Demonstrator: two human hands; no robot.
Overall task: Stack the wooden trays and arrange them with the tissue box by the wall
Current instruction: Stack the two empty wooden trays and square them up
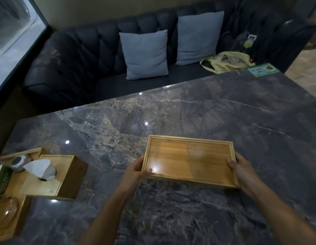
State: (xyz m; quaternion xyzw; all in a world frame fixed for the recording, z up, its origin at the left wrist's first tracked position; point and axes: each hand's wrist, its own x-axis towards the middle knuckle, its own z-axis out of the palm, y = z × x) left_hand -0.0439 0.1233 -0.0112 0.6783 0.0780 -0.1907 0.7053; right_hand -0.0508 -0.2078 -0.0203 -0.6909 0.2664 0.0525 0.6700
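Note:
A flat wooden tray (189,160) lies over the dark marble table (206,112), held at both short ends. My left hand (137,171) grips its left end, thumb on the rim. My right hand (239,167) grips its right end. Whether the tray rests on the table or is slightly lifted I cannot tell. A wooden tissue box (61,175) with a white tissue sticking out stands at the left. Behind and under it, at the table's left edge, lies another wooden tray (21,153) holding small items.
On the left tray stand a green packet (2,179), a silvery round object (18,162) and an amber glass piece (3,213). A dark sofa with two grey cushions (146,53) runs behind the table. A yellow bag (228,61) and green card (263,69) sit far right.

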